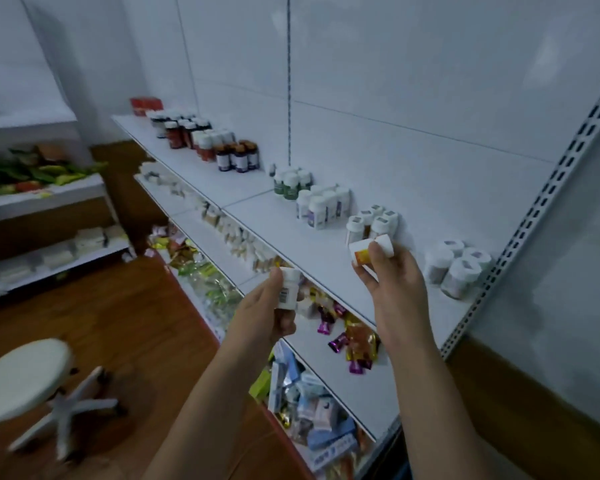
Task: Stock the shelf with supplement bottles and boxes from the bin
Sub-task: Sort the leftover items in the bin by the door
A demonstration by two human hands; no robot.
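A: Along the wall, from 10 o'clock down to 4 o'clock, the white top shelf (253, 206) carries clusters of bottles. Entry, largest first?

B: Shelf unit first. Far end: dark bottles with white caps (187, 131), then amber bottles (238, 157). Mid-run: green-labelled bottles (290, 183), then purple-labelled white bottles (321, 206). At 3 o'clock, four white-capped bottles (373, 221) and, nearest the slotted upright (520, 230), a group of pale bottles (456, 270).

A: Lower tiers?

B: Wrapped sweets (352, 341) at 5 o'clock; boxes and packets below, blurred. A white stool (25, 379) stands at 8 o'clock on the wood floor.

A: Hands?

B: Right hand (390, 284) is over the top shelf, thumb and fingers curled round a white bottle with an orange label (361, 254), held tilted just in front of the four white-capped bottles. Left hand (267, 313) is off the shelf's front edge, gripping a white barcoded bottle (287, 289) upright.

A: Bin?

B: Not in view.
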